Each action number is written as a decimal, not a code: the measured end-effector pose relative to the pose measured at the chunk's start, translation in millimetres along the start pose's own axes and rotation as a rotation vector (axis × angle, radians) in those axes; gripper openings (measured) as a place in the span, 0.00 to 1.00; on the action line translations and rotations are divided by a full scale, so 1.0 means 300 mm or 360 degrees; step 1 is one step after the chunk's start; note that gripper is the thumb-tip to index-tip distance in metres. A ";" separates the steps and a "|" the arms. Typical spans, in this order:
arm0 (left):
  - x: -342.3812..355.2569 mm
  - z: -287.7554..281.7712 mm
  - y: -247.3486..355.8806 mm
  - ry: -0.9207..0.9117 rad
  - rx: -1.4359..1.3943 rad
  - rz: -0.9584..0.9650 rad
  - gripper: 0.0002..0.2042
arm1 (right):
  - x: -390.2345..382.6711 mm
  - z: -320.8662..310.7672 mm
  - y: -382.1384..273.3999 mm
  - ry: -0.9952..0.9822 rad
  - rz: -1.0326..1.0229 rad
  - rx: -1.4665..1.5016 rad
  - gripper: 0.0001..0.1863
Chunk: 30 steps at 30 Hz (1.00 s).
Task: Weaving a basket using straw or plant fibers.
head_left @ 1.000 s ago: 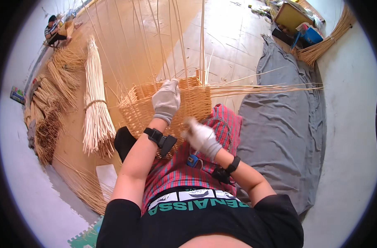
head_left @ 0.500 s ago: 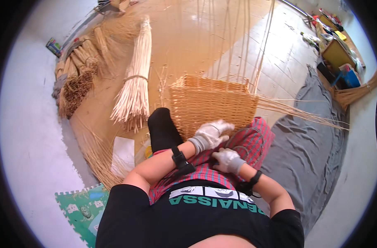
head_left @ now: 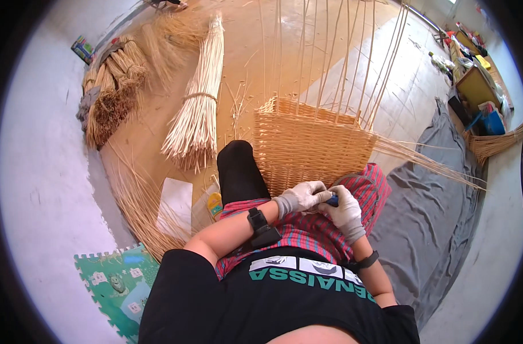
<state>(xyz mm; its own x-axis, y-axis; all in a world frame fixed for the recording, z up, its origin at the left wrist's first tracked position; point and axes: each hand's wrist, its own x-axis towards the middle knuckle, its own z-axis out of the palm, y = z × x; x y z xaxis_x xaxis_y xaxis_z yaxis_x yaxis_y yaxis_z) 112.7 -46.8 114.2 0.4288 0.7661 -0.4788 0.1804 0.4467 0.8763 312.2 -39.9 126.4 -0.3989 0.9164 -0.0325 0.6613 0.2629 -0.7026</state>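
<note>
A woven wicker basket (head_left: 313,149) with long upright stakes (head_left: 339,69) and loose strands trailing right stands just beyond my lap, which has a red checked cloth (head_left: 296,235) over it. My gloved left hand (head_left: 304,196) is below the basket, fingers curled against what my right hand has; what it grips is partly hidden. My gloved right hand (head_left: 344,212) is closed on a small blue tool (head_left: 332,199), likely the blue tape measure seen earlier, though its shape is mostly covered.
Pale reed bundles (head_left: 192,126) and darker bundles (head_left: 112,97) lie left, with a white sheet (head_left: 175,203) and green foam mat (head_left: 115,292). A grey cloth (head_left: 416,218) and cluttered boxes (head_left: 473,86) are right. Another person's legs (head_left: 172,3) show top left.
My hands have come down from the basket to my lap and met around the blue tool. The basket now sits upright beyond my knees; the view has shifted.
</note>
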 end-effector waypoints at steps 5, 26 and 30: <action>-0.055 -0.041 -0.039 0.0242 0.0314 0.0211 0.08 | 0.009 0.053 -0.063 -0.0049 -0.0248 -0.0061 0.20; -0.019 -0.122 -0.155 -0.0159 0.0221 -0.0277 0.15 | 0.005 0.124 0.033 -0.0722 -0.0176 -0.0201 0.39; 0.005 -0.086 -0.179 -0.0296 -0.0166 -0.0071 0.21 | 0.039 0.081 -0.013 -0.0509 -0.0096 -0.0157 0.51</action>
<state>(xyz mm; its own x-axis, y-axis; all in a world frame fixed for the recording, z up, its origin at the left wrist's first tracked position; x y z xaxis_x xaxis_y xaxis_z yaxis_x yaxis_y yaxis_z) 80.7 -57.7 65.2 0.5801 0.6504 -0.4904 0.1142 0.5312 0.8395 289.6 -37.3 111.5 -0.6077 0.7615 -0.2254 0.6828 0.3559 -0.6381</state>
